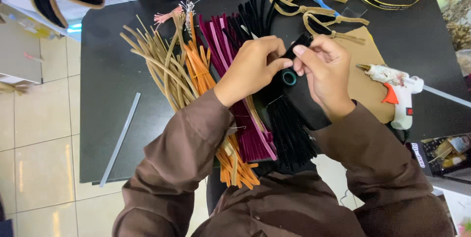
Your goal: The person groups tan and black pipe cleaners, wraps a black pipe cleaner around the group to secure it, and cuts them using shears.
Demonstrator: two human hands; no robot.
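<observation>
My left hand (251, 69) and my right hand (325, 72) meet over the middle of a black table (113, 119). Both pinch a black pipe cleaner (300, 44) that runs up between the fingertips. Just below the fingers lies a small teal ring (289, 77) on a black surface. Under my hands lie bundles of pipe cleaners: black (289, 129), magenta (255, 139), orange (201, 70) and tan (157, 65). Both arms wear brown sleeves.
A white hot glue gun (400, 92) rests on the table at the right beside a brown card sheet (365, 90). Tan-and-black bent shapes (319, 19) lie at the back. A clear glue stick (120, 139) lies at the left. Tiled floor is left of the table.
</observation>
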